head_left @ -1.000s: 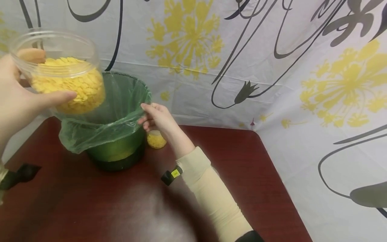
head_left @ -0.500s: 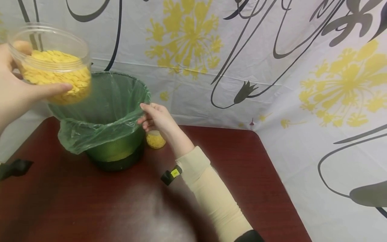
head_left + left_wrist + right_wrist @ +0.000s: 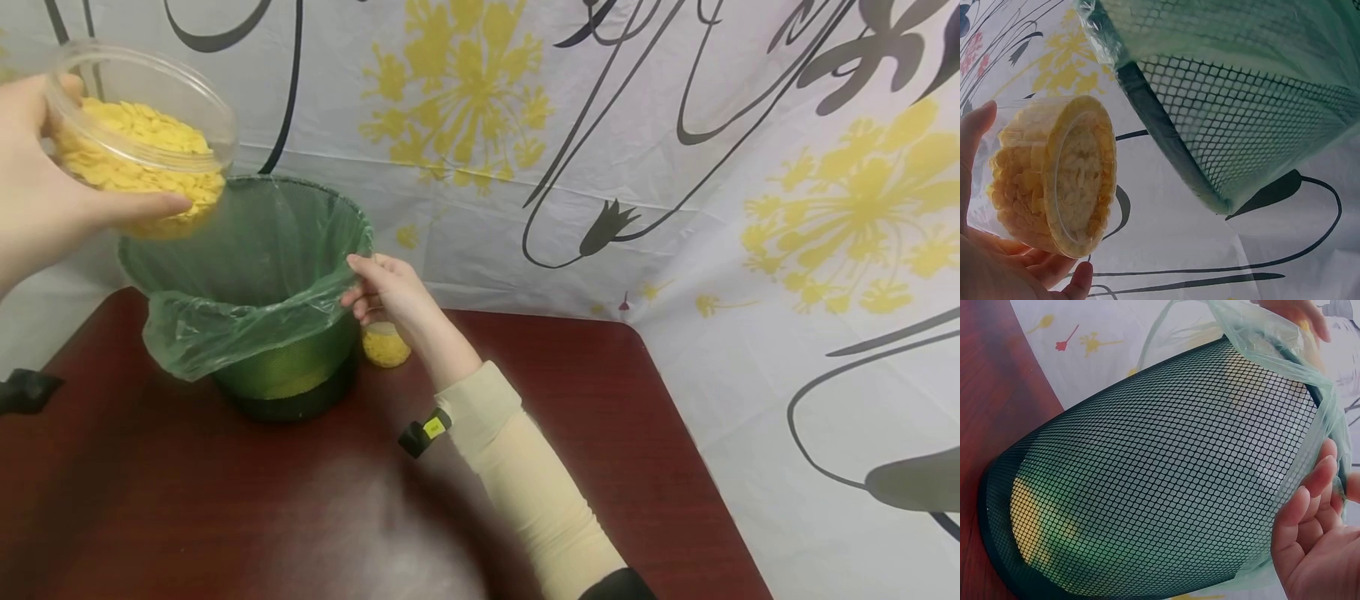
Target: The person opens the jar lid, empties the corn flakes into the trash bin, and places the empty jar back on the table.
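Note:
In the head view my left hand (image 3: 45, 183) grips a wide clear plastic jar (image 3: 142, 179) of flat yellow pieces. The lidless jar leans right, high over the left side of a green mesh bin (image 3: 281, 375). The left wrist view shows the jar's round base (image 3: 1082, 175), thumb on one side, fingers on the other. A thin green plastic bag (image 3: 217, 333) lines the bin and folds loosely over its rim. At the rim's right side my right hand (image 3: 393, 296) pinches the bag's edge between thumb and fingers, as the right wrist view also shows.
A small jar of yellow pieces (image 3: 386, 346) stands on the dark red table (image 3: 600, 467), right of the bin and partly behind my right hand. A patterned white cloth (image 3: 465, 225) hangs close behind the table and along its right side. Yellow tints the bin's lower mesh (image 3: 1025, 506).
My left hand has raised the jar, moving it a little left and then slightly right, and its mouth tips further to the right now. My right hand stays on the bag.

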### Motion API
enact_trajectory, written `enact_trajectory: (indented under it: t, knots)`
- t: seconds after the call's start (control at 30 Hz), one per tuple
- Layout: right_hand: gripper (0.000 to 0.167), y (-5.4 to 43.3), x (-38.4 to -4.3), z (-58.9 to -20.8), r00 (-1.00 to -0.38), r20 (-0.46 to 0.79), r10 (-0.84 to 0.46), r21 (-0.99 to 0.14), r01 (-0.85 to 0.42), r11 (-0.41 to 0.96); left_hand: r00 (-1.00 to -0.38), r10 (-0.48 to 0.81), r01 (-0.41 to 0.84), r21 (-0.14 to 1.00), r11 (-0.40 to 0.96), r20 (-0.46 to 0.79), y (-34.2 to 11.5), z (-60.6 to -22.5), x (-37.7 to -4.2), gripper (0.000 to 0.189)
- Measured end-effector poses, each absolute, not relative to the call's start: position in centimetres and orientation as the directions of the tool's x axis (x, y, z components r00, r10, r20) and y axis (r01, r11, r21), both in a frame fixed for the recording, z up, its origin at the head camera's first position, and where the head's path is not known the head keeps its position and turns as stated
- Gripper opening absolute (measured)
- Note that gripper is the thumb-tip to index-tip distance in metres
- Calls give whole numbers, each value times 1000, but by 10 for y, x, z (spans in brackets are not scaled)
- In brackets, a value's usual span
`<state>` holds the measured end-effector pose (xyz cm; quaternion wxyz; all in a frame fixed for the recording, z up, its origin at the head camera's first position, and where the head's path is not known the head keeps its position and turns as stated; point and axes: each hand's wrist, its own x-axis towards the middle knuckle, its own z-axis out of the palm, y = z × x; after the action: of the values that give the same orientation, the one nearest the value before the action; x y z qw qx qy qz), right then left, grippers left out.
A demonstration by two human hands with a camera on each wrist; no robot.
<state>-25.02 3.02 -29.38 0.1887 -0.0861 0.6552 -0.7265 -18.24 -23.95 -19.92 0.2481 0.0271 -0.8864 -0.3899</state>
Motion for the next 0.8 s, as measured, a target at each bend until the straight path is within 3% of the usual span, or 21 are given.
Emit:
enact_trajectory:
  t: [0.33, 0.47, 0.8]
  knots:
    - [29, 31, -250, -292, -910, -129, -395, -984, 166, -61, -848, -174, 240, 655, 717, 501, -250, -195, -195, 91]
    - [30, 30, -250, -293, -911, -126, -393, -985, 164, -63, -848, -145, 225, 595, 771, 509, -252, -191, -197, 83]
    - [31, 31, -251, -294, -911, -122, -394, -985, 159, -62, -875, -54, 219, 493, 842, 481, -246, -183, -201, 104]
